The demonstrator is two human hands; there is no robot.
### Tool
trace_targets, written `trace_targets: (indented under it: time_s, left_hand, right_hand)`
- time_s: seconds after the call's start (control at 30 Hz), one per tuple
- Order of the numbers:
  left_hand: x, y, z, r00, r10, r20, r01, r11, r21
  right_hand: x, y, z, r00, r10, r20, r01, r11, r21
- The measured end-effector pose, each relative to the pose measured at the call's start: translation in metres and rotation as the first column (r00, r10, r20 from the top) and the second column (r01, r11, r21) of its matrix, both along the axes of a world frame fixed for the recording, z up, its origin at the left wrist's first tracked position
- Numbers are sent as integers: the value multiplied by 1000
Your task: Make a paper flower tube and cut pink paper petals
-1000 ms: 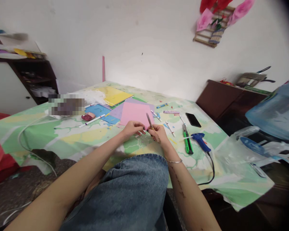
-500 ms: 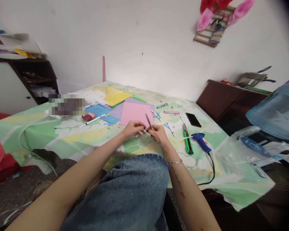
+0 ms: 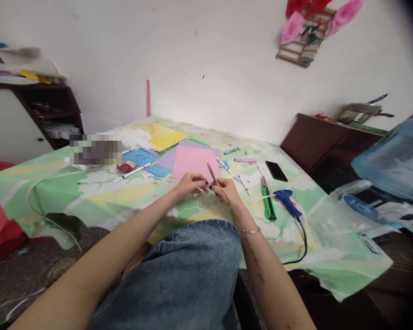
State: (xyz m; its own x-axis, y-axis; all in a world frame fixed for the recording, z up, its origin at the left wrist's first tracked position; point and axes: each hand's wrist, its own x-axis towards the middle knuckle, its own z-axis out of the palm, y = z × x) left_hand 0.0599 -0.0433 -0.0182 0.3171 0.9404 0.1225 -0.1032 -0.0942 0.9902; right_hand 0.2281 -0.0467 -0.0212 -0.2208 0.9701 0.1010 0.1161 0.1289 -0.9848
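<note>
**Small pink piece [image 3: 208,185] was pinched close beside a pair of scissors [image 3: 212,173]**

In the head view, the left hand [image 3: 192,184] had its thumb and fingertips narrowed on the small pink piece, just above the near part of a patterned tablecloth [image 3: 124,199]. The right hand [image 3: 228,189] was curled around the gold-coloured handles of the scissors, its fingertips meeting the left ones at the piece; whether they gripped it too, I cannot tell. The blades pointed away from the person, across the near right corner of a pink paper sheet [image 3: 192,160].

That sheet overlapped a purple sheet [image 3: 165,160], with blue paper [image 3: 142,156] to the left and a yellow sheet [image 3: 168,136] behind. Right of the hands lay a white marker [image 3: 243,184], a black phone [image 3: 276,171], a green utility knife [image 3: 269,206] and, just beside the knife, a blue hot glue gun [image 3: 289,202] with its black cord [image 3: 304,240]. A clear plastic bag [image 3: 326,213] rested near the table's right edge. A bracelet [image 3: 250,231] circled the right wrist.
</note>
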Motion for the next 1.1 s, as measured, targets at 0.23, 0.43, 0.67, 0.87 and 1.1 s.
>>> trace_targets:
  time_s: [0.23, 0.43, 0.67, 0.87, 1.1]
  left_hand:
    - [0, 3, -1, 987, 120, 108, -121, 993, 3]
    - [-6, 9, -2, 912, 300, 280, -298, 953, -53]
    - [-10, 11, -2, 870, 345, 353, -324, 939, -120]
    - [-10, 11, -2, 863, 339, 374, -304, 941, -151]
    - [-8, 8, 0, 875, 317, 367, -271, 947, -171]
  right_hand:
    - [2, -2, 3, 1000, -23, -6, 22, 1000, -15]
    - [8, -5, 6, 983, 143, 113, -133, 987, -93]
    - [11, -7, 10, 964, 149, 221, -137, 988, -68]
    - [11, -10, 12, 951, 169, 258, -163, 986, -46]
    - [11, -7, 10, 942, 136, 307, -150, 988, 22]
